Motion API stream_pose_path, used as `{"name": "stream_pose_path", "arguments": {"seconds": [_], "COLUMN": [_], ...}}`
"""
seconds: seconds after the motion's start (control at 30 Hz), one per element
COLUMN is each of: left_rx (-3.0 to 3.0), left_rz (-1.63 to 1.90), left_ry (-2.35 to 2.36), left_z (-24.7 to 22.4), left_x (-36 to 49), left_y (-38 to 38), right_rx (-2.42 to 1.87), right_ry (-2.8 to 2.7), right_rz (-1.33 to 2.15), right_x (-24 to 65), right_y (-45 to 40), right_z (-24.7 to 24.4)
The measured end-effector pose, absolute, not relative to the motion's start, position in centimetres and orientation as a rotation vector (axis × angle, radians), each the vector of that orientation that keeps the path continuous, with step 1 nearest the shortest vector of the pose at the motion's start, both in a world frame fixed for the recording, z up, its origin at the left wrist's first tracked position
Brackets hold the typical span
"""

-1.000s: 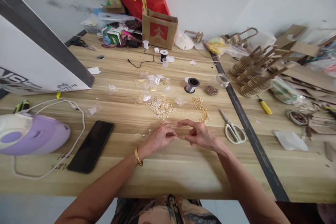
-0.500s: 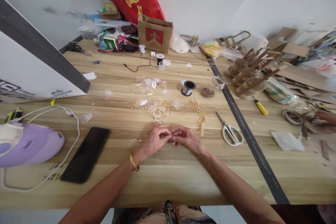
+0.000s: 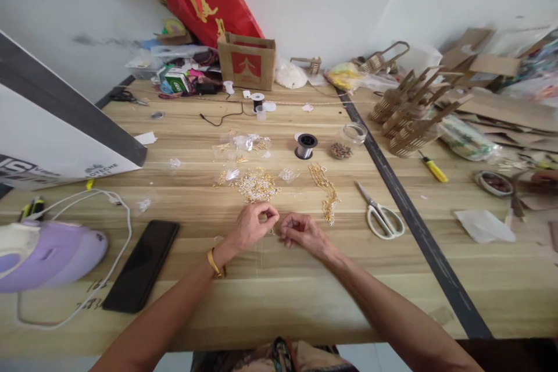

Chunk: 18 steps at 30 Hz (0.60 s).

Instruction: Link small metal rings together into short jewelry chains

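Observation:
My left hand (image 3: 255, 225), with a gold bracelet at its wrist, pinches thumb and forefinger together; what lies between the tips is too small to make out. Beside it, a small gap away, my right hand (image 3: 305, 235) has its fingers closed in a pinch. A short bit of fine silvery chain (image 3: 274, 233) shows at its fingertips, too small to see clearly. Just beyond both hands lies a heap of gold and clear beads (image 3: 258, 186). Gold chains (image 3: 325, 193) lie beyond my right hand. Faint thin thread seems to run over the wood below my left hand.
White-handled scissors (image 3: 382, 215) lie to the right, a black phone (image 3: 142, 266) to the left. A wire spool (image 3: 306, 146) and a bowl of brown beads (image 3: 340, 151) stand farther back. Small woven baskets (image 3: 407, 128) and a yellow screwdriver (image 3: 433, 167) are at right.
My hands have drawn apart from fingertips meeting to a small gap, with a bit of chain now showing by the right one. The view has shifted slightly.

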<state>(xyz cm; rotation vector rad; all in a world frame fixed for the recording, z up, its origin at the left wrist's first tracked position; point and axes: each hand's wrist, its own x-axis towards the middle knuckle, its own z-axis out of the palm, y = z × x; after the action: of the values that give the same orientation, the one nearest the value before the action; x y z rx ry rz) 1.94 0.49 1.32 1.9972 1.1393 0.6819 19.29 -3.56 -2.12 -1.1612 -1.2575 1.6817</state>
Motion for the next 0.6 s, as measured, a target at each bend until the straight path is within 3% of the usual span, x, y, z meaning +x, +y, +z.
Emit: {"name": "stream_pose_path", "arguments": {"seconds": [0.4,0.6], "left_rx": [2.585,2.614], "left_rz": [0.362,0.416], "left_ry": [1.079,1.096], "left_z": [0.0,-1.2], "left_x": [5.7,6.8], "left_y": [5.2,6.3], "right_rx": [-1.008,-1.019], "right_ry": [-1.455,-1.494], "right_rz": [1.842,1.833], "right_x": [20.2,20.4], "right_y": [-3.4,-3.4], "right_z": [-1.6,-1.5]}}
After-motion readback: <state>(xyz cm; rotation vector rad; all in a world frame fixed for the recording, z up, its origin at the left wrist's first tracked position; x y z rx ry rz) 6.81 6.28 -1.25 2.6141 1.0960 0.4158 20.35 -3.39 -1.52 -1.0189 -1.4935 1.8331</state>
